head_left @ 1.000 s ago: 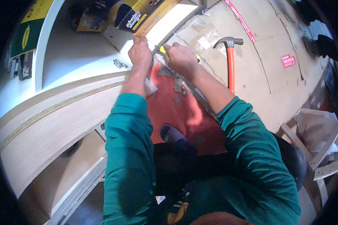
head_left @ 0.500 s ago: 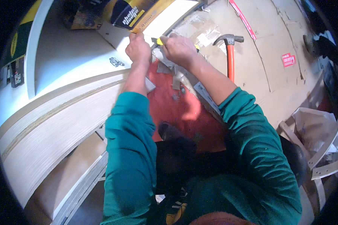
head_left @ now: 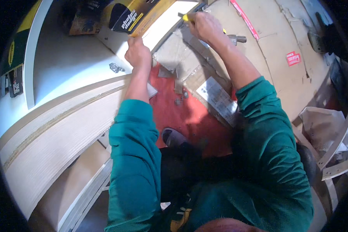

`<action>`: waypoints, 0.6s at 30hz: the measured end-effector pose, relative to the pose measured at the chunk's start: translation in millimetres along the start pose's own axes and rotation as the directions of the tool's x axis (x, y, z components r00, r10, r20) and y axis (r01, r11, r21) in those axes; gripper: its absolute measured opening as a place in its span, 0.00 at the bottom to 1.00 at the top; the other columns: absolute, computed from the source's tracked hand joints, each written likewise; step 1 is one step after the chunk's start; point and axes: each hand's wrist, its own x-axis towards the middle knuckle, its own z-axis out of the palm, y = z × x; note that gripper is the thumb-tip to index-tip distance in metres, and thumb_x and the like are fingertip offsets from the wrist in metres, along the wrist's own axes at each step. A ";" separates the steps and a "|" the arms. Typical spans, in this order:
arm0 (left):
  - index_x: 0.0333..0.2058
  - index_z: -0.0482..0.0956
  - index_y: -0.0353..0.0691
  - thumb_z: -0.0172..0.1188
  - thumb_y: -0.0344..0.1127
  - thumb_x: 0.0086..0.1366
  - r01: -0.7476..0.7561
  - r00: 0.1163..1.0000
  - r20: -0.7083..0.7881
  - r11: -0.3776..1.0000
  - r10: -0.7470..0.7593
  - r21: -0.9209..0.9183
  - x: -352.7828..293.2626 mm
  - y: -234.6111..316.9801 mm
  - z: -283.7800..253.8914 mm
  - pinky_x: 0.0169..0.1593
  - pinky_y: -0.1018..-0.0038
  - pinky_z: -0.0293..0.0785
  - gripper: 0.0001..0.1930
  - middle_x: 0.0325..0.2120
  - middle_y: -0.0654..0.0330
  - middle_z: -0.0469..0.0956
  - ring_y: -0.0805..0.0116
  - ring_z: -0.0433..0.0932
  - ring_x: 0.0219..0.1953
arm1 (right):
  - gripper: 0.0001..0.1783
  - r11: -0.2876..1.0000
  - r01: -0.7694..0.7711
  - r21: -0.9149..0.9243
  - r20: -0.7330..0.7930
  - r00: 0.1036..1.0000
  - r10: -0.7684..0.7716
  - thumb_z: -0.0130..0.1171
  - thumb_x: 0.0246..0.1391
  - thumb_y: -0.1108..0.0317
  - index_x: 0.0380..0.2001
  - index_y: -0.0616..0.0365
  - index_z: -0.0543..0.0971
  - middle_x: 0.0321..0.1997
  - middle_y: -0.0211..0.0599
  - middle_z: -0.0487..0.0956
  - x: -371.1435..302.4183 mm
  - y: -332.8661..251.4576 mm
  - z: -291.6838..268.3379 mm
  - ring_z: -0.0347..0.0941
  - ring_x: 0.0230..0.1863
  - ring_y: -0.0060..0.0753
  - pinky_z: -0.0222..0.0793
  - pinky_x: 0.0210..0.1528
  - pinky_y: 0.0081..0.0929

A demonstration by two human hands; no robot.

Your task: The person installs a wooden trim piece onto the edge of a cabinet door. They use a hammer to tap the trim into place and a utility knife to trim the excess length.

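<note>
My right hand [head_left: 209, 28] is closed around a slim yellow tool [head_left: 188, 17] with a dark tip, which looks like a utility knife. It is raised over the cardboard by the pale panel's edge, the tip pointing left. My left hand [head_left: 138, 53] is closed at the lower corner of a yellow and black box [head_left: 143, 19]. Its fingertips touch or nearly touch the box; what they pinch, if anything, is hidden. Beneath both hands runs the white panel's edge [head_left: 158, 42]. Partly behind my right forearm, a claw hammer [head_left: 237, 39] shows only part of its head.
Flattened cardboard [head_left: 274, 69] covers the right side. A labelled carton piece [head_left: 218, 98] lies beside the red floor [head_left: 174, 108], with small scraps near it. Wooden boards [head_left: 58, 116] line the left. Broken wood pieces [head_left: 336, 168] and a pale bag [head_left: 323, 123] sit at the lower right.
My right hand has lifted away from the left one, up and to the right, carrying the yellow tool. More of the labelled carton shows, while the hammer is now mostly covered. My left hand stays near the box.
</note>
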 end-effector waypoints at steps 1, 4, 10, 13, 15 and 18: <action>0.43 0.79 0.43 0.47 0.30 0.62 -0.002 1.000 -0.030 1.000 0.002 -0.016 -3.2 -0.8 -0.6 0.42 0.53 0.75 0.14 0.45 0.51 0.77 0.47 0.80 0.42 | 0.16 0.998 0.015 0.062 0.022 1.000 -0.016 0.57 0.56 0.57 0.41 0.54 0.83 0.33 0.54 0.81 -1.4 -5.5 -8.3 0.79 0.38 0.57 0.74 0.43 0.48; 0.45 0.79 0.43 0.47 0.30 0.62 0.024 0.999 0.034 0.999 -0.023 -0.031 -5.7 1.7 -9.4 0.45 0.54 0.73 0.15 0.45 0.51 0.76 0.48 0.79 0.43 | 0.19 0.972 -0.029 0.234 0.084 0.996 0.009 0.59 0.55 0.57 0.48 0.53 0.81 0.38 0.54 0.82 -32.3 -30.7 -11.9 0.79 0.41 0.56 0.74 0.45 0.43; 0.39 0.81 0.39 0.52 0.24 0.61 -0.140 0.971 -0.223 0.962 0.087 -0.234 -65.5 20.7 3.2 0.47 0.61 0.72 0.11 0.37 0.50 0.77 0.52 0.76 0.43 | 0.24 0.724 -0.389 0.569 -0.070 0.855 0.514 0.61 0.55 0.55 0.48 0.62 0.80 0.39 0.53 0.82 -74.0 -34.7 48.1 0.80 0.41 0.42 0.73 0.45 0.34; 0.39 0.79 0.37 0.54 0.24 0.55 -0.368 0.930 -0.133 0.878 0.343 -0.306 -120.6 36.1 20.2 0.48 0.60 0.70 0.12 0.36 0.52 0.77 0.52 0.75 0.41 | 0.27 0.692 -0.492 0.528 -0.060 0.791 0.608 0.60 0.56 0.50 0.46 0.65 0.80 0.36 0.53 0.82 -71.1 -17.9 42.8 0.78 0.39 0.41 0.72 0.44 0.34; 0.41 0.78 0.38 0.56 0.28 0.56 -0.419 0.898 -0.115 0.750 0.424 -0.512 -147.6 58.6 24.5 0.49 0.57 0.69 0.13 0.37 0.53 0.78 0.52 0.75 0.42 | 0.26 0.668 -0.557 0.494 0.050 0.785 0.617 0.58 0.56 0.48 0.44 0.61 0.80 0.41 0.60 0.80 -66.8 -15.9 26.4 0.77 0.46 0.61 0.71 0.49 0.47; 0.49 0.74 0.37 0.56 0.29 0.58 -0.419 0.905 -0.214 0.851 0.367 -0.315 -137.2 59.4 25.9 0.55 0.50 0.65 0.18 0.46 0.52 0.75 0.49 0.71 0.53 | 0.27 0.715 -0.517 0.470 -0.023 0.803 0.596 0.58 0.55 0.46 0.43 0.61 0.81 0.39 0.60 0.81 -65.2 -15.7 34.0 0.77 0.45 0.62 0.71 0.48 0.47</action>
